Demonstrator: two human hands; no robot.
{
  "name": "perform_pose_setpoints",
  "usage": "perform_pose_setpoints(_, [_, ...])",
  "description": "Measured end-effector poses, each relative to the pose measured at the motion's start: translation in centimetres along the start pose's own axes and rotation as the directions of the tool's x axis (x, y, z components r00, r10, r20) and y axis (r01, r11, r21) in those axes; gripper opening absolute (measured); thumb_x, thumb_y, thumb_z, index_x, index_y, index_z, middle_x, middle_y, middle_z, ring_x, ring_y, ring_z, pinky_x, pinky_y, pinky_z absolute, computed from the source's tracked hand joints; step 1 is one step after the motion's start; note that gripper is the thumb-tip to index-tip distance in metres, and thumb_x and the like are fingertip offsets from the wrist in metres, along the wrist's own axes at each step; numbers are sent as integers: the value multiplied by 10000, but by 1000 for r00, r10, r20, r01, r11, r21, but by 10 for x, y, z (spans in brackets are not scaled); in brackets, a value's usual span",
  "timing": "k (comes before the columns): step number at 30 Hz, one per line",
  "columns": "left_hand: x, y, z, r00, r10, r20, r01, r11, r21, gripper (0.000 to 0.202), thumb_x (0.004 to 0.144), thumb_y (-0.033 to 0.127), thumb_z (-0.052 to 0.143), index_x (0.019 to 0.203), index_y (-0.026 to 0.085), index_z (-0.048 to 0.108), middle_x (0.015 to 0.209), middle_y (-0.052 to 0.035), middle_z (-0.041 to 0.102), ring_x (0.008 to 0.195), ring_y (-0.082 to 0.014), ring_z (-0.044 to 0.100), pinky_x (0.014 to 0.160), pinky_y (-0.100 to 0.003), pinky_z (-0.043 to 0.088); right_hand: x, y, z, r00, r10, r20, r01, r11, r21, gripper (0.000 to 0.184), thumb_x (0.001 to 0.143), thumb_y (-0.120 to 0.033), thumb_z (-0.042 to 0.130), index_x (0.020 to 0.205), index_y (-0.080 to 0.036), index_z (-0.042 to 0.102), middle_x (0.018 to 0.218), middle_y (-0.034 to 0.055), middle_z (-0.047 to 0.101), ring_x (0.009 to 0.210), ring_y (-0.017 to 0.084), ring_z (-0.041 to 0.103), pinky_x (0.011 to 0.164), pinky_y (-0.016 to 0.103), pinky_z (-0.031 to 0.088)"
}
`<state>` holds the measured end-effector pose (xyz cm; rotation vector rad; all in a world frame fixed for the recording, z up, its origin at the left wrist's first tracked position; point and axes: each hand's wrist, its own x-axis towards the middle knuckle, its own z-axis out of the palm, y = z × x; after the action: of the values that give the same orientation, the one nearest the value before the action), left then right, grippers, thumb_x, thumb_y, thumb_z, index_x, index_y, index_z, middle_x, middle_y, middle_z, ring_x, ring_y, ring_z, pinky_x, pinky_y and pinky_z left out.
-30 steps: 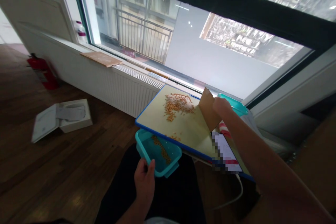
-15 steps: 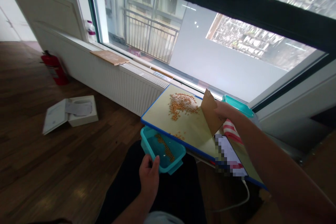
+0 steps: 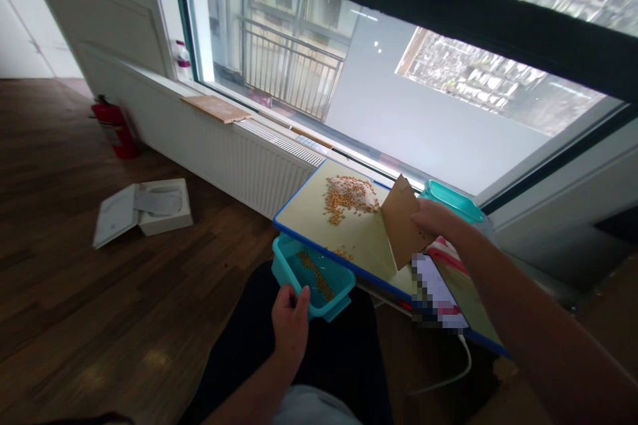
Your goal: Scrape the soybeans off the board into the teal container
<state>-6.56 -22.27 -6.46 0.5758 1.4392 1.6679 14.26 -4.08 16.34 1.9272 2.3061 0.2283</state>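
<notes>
My left hand (image 3: 292, 322) grips the near rim of a teal plastic box (image 3: 285, 270), thumb over the edge. The box sits over my lap, against the near edge of a small blue-edged table (image 3: 304, 209). A strip of yellowish kernels (image 3: 316, 277) lies in it. My right hand (image 3: 432, 218) is closed on a brown piece of cardboard (image 3: 403, 222), held upright on its edge on the tabletop. Left of the cardboard lies a spread pile of orange kernels (image 3: 343, 199), with a few loose kernels (image 3: 343, 252) near the table's front edge.
A phone (image 3: 441, 292) with a white cable (image 3: 466, 362) lies right of the cardboard, by a red-and-white striped cloth (image 3: 448, 254). Behind is another teal container (image 3: 452, 201). A radiator (image 3: 249, 169), an open white box (image 3: 167, 207) and a fire extinguisher (image 3: 115, 129) are to the left.
The camera view has shifted slightly. The cardboard has tilted a little and its lower corner has come nearer the table's front edge. My left hand keeps its hold on the box.
</notes>
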Motion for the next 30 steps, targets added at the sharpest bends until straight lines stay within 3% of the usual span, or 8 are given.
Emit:
perform_pose_setpoints(4, [0,-1,0,1000,-4,-6,4,1000,-1,349,686,442,632,572,178,434,547,53,384,515,-90,347,488,-207,318,-15,2,3,995,-28,95,21,997,80,283,717,-128,483,947,-119,648,870,104,685,688,150,593,554,213,364])
perform_pose_setpoints(12, [-1,1,3,999,19,-33,-18,999,36,372,690,450,624,554,181,406,548,55,351,509,-86,323,479,-208,302,-29,8,16,996,10,90,-17,997,80,354,728,-219,459,1055,-166,584,905,83,672,736,193,603,584,246,389])
perform_pose_setpoints(18, [-5,2,7,999,11,-32,-10,1000,9,379,685,456,631,557,183,402,540,58,357,510,-87,327,480,-208,309,-42,-14,0,995,-35,96,26,995,95,353,748,-209,438,1071,-134,559,973,122,664,833,224,615,648,265,410])
perform_pose_setpoints(22, [-12,1,11,1000,10,-17,-10,1000,16,389,672,477,645,554,176,429,546,52,375,513,-87,342,484,-209,314,-50,-28,-11,993,-28,114,21,998,64,333,764,-210,427,1061,-152,565,935,112,673,794,228,626,613,267,405])
perform_pose_setpoints(30, [-19,-2,18,999,25,-43,-24,1000,21,442,630,486,681,506,175,393,531,48,367,499,-81,329,462,-208,294,-46,-44,-8,989,-115,90,99,982,162,345,752,-173,425,1067,-155,564,950,94,671,792,202,630,595,243,416])
